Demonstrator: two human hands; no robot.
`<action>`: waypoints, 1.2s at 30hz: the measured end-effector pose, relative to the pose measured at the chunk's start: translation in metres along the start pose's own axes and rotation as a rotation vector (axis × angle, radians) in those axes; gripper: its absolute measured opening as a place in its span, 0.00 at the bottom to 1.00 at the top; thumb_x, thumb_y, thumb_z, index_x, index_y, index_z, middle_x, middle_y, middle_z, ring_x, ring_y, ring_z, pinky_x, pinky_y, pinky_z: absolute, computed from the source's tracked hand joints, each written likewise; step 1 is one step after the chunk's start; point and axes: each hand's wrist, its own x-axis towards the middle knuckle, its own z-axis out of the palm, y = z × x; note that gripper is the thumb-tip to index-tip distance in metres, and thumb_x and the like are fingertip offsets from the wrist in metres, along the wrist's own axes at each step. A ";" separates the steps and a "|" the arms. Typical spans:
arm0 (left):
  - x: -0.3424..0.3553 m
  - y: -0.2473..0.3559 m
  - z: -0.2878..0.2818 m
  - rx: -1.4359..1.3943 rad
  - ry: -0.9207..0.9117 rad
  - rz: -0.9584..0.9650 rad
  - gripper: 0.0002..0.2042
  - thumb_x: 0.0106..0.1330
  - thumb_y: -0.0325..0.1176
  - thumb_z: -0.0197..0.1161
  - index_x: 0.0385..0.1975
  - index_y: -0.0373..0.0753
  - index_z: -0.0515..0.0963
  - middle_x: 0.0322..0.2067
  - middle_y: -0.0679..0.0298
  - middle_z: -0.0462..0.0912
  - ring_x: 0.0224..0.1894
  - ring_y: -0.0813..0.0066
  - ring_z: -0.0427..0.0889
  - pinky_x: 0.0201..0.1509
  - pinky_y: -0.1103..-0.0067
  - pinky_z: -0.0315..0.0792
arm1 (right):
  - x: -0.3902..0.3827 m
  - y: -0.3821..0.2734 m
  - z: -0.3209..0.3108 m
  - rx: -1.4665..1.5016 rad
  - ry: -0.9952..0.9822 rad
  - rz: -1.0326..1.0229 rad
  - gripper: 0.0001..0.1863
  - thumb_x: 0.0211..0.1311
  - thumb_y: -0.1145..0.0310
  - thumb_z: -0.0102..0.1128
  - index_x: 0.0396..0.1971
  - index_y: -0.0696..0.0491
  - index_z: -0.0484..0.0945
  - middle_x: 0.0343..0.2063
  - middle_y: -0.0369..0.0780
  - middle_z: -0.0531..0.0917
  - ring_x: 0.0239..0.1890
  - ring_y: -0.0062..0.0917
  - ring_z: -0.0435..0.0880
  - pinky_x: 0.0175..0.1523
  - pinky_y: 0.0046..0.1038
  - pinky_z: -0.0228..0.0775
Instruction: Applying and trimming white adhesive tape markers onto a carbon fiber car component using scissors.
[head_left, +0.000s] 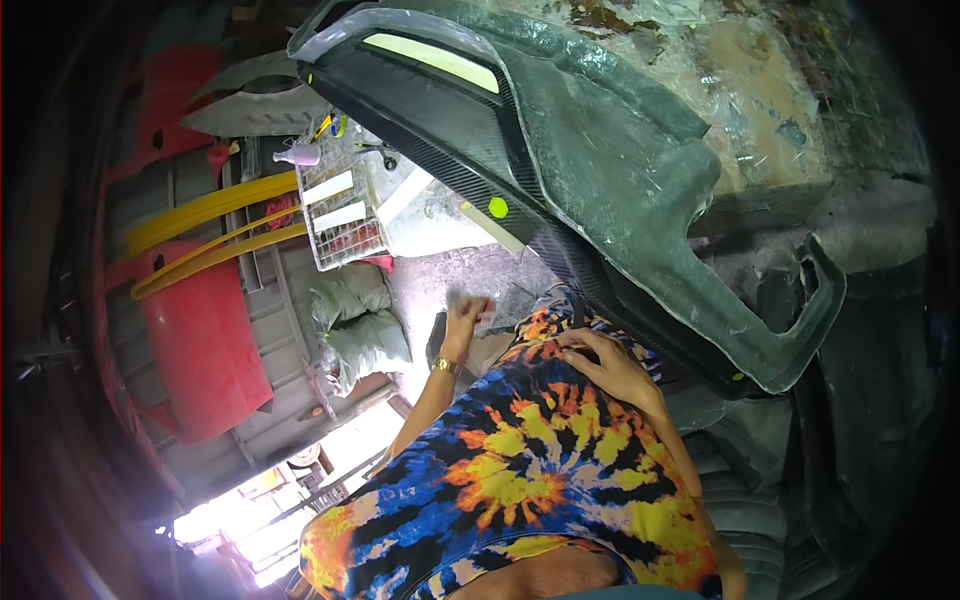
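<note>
The left hand (468,318), with a gold watch (448,367) at its wrist, is raised over the grey floor (425,285). Its fingers are bent and blurred, so I cannot tell whether they pinch anything. The right hand (608,368) lies on the patterned cloth at the lap, below a tie-dyed shirt's (530,460) hem area, its fingers loosely spread and slightly bent.

Just beyond the right hand is a large grey-green panel (625,190) with a glossy black side (440,140), slanting from far left to near right. The black side bears 1 pale bar (431,59) and 1 round green dot (498,207).

Left of the panel stands a wire basket (345,247) with 2 white strips (330,187) over it; a pale bottle (300,155) and black scissors (385,155) are near it. Farther left are yellow bands (215,212) and red panels (205,350). Grey bags (368,345) lie nearer, left of the left hand.
</note>
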 end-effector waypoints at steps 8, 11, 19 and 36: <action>0.028 0.136 0.069 -0.626 -0.389 0.321 0.29 0.70 0.44 0.60 0.66 0.40 0.60 0.64 0.57 0.68 0.66 0.65 0.67 0.68 0.64 0.61 | 0.003 -0.086 -0.011 -0.144 -0.006 -0.129 0.18 0.65 0.65 0.61 0.50 0.58 0.75 0.42 0.47 0.83 0.47 0.37 0.82 0.53 0.33 0.72; 0.045 0.134 0.080 -0.671 -0.442 0.354 0.29 0.68 0.43 0.62 0.65 0.43 0.59 0.63 0.60 0.69 0.64 0.66 0.69 0.66 0.63 0.62 | 0.021 -0.109 -0.013 -0.224 0.267 -0.395 0.13 0.59 0.75 0.64 0.44 0.59 0.78 0.39 0.45 0.83 0.40 0.36 0.83 0.46 0.30 0.74; 0.044 0.154 0.121 -0.901 -0.618 0.407 0.34 0.62 0.28 0.65 0.65 0.43 0.54 0.57 0.57 0.73 0.60 0.65 0.73 0.62 0.65 0.70 | 0.042 -0.160 -0.036 -0.757 0.672 -0.662 0.14 0.55 0.75 0.64 0.43 0.57 0.79 0.44 0.44 0.81 0.46 0.39 0.78 0.52 0.35 0.68; 0.029 0.170 0.193 -0.918 -0.642 0.522 0.31 0.59 0.19 0.68 0.57 0.34 0.55 0.46 0.55 0.77 0.47 0.69 0.80 0.50 0.77 0.78 | 0.056 -0.169 -0.032 -1.262 0.769 -0.375 0.08 0.54 0.67 0.68 0.33 0.52 0.81 0.31 0.36 0.80 0.37 0.31 0.77 0.45 0.33 0.61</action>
